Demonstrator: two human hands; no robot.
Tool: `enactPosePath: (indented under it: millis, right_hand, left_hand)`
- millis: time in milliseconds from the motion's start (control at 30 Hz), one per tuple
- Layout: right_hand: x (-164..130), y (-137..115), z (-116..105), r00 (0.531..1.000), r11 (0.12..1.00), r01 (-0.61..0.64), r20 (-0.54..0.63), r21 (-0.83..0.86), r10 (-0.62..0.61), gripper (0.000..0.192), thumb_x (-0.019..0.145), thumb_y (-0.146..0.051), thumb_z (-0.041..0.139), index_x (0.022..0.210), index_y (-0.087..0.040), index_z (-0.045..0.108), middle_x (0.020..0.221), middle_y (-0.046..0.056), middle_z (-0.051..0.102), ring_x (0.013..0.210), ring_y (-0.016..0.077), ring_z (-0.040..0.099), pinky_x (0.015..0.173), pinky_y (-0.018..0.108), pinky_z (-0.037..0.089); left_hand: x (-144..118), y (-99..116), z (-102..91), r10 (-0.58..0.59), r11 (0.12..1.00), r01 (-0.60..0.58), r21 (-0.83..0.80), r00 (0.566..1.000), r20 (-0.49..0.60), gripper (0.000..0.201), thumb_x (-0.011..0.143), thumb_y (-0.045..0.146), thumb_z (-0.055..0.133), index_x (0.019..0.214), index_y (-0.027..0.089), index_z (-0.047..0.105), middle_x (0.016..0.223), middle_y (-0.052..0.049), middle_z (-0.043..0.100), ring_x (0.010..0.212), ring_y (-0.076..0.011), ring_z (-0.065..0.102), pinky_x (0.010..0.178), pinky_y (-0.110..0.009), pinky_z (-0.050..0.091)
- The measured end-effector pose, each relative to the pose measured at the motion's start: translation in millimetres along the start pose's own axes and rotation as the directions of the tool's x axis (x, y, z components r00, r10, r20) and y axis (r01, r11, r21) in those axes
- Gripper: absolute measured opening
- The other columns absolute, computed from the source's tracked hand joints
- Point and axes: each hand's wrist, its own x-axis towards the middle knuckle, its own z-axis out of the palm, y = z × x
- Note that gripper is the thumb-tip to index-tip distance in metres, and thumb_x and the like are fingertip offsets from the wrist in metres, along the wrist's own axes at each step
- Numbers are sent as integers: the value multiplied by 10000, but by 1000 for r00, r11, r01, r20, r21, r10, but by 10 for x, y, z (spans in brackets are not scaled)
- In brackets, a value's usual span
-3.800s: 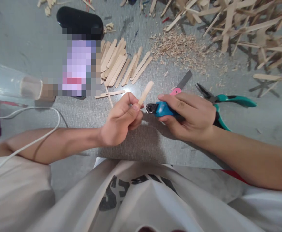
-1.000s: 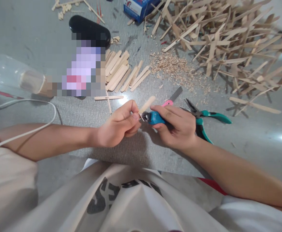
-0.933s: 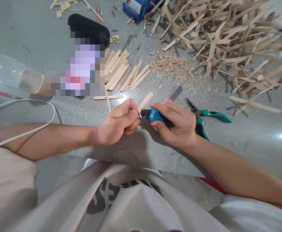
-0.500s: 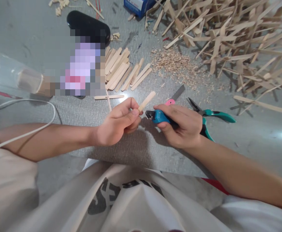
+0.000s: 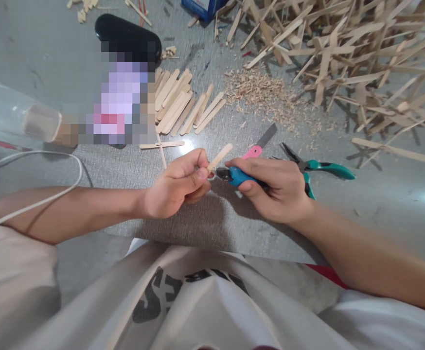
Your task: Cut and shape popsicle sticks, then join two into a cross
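Observation:
My left hand (image 5: 183,182) pinches a wooden craft stick (image 5: 220,156) between thumb and fingers, its rounded end pointing up and right. My right hand (image 5: 276,187) is closed round blue-handled cutting pliers (image 5: 237,176). The jaws point left, right beside my left fingertips and the lower part of the stick; whether they touch it I cannot tell. Just beyond my right hand lies a pink-handled blade (image 5: 256,150). Green-handled long-nose pliers (image 5: 325,168) rest partly behind that hand.
Joined craft sticks are heaped in a large pile (image 5: 329,53) at the back right. Wood shavings (image 5: 263,95) and a row of loose sticks (image 5: 176,109) lie nearer. Leftward are a black case (image 5: 125,36), a blurred phone-like object (image 5: 119,97), a clear bottle (image 5: 11,114) and a white cable (image 5: 52,153).
The cutting pliers in my right hand have moved slightly left, closer to the left fingertips, and their jaws look more closed. My left hand keeps its hold on the craft stick.

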Motion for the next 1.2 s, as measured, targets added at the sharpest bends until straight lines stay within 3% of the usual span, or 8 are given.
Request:
enactPosePath:
  millis: [133,267,367,533,767,967,1200]
  right_hand:
    - [-18,-14,29,1000,999,-30,-6,-33,30,513,1242,-638,578,1309,-228,880,798,41,809,636,189,744,630,319,603]
    - [-49,-17,91,998,996,10,-65,-90,-16,470,1222,-597,641,1380,-215,867,828,47,802,652,189,727,628,323,593]
    - [-56,-22,153,991,984,7,-127,-175,-29,501,1226,-612,622,1376,-202,866,819,53,788,640,192,704,618,336,583]
    - [-53,-18,229,968,970,9,-240,-242,-69,435,1207,-604,675,1353,-243,869,917,78,856,729,229,785,689,379,643]
    - [-53,-12,150,953,955,23,-283,-296,-111,391,1142,-511,818,1453,-276,848,1028,114,894,852,290,834,722,413,659]
    - [-53,5,95,983,974,49,-162,-219,-86,432,1208,-557,671,1404,-218,852,833,53,800,650,211,713,629,355,573]
    - [-48,3,83,995,964,41,-79,-264,-64,539,1255,-603,515,1315,-181,845,802,43,779,627,192,694,612,340,524]
  left_hand:
    - [-12,-18,-2,-2,1000,2,-7,1000,7,469,1187,585,696,965,286,411,586,168,300,467,-60,178,512,-178,230]
    - [-12,-21,1,19,1000,-19,6,1000,19,468,1193,596,690,978,290,409,591,169,297,466,-61,180,509,-178,219]
    - [2,4,13,5,999,-5,32,1000,-15,493,1178,622,708,967,287,414,587,162,302,472,-63,190,515,-187,224]
    - [24,46,33,-24,1000,23,-20,998,-61,490,1147,585,754,957,284,418,589,161,296,483,-59,169,512,-175,229]
    - [20,45,23,-79,995,71,-70,989,-126,488,1112,603,798,963,272,472,612,162,272,503,-54,133,501,-161,237]
    - [36,-4,4,8,999,-16,-51,990,-144,439,1133,534,797,968,256,499,623,155,309,490,-49,180,501,-161,255]
    - [45,-1,-16,57,998,-57,0,995,-79,453,1160,559,761,968,260,481,606,161,323,469,-49,207,500,-177,250]
